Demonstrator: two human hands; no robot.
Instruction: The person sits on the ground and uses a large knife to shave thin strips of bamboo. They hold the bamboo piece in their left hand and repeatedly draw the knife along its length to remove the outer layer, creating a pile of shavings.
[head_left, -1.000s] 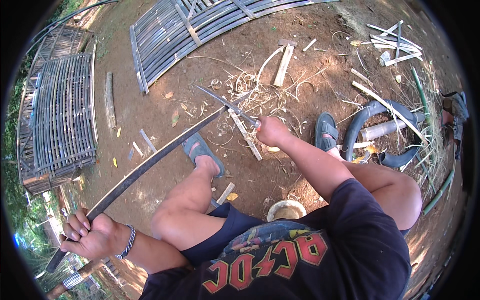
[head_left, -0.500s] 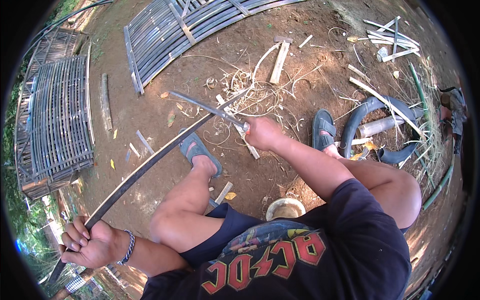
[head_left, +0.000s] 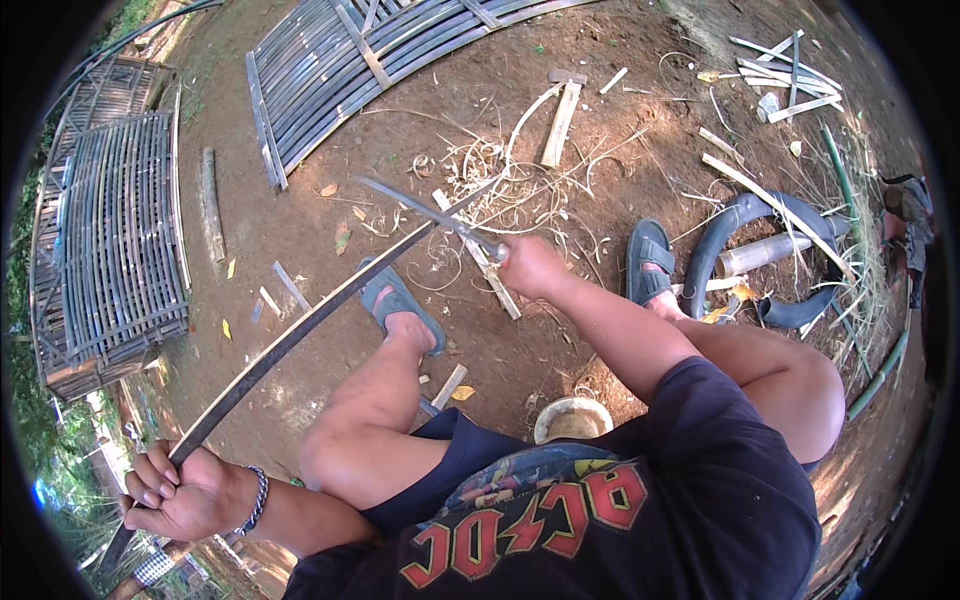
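Note:
My left hand (head_left: pixel 183 492), with a chain bracelet at the wrist, is closed round the lower end of a long, dark bamboo strip (head_left: pixel 290 338). The strip slants up and away to the right, its pale cut edge showing, and its far end lies over curled shavings. In my right hand (head_left: pixel 533 268) is a long-bladed knife (head_left: pixel 405 198), gripped by the handle, which the fingers mostly hide. The blade points up-left and crosses the strip near its far end. Whether blade and strip touch there, I cannot tell.
Thin bamboo shavings (head_left: pixel 490 185) and a wooden mallet-like tool (head_left: pixel 562 122) lie ahead on the dirt. Bamboo slat panels (head_left: pixel 330 85) rest far left. At right are a black rubber tube (head_left: pixel 705 255) and a pile of pale strips (head_left: pixel 790 80). A round pale stool-like object (head_left: pixel 572 418) sits below me.
My right hand and the knife have shifted slightly to the right. The left hand and the bamboo strip have barely moved.

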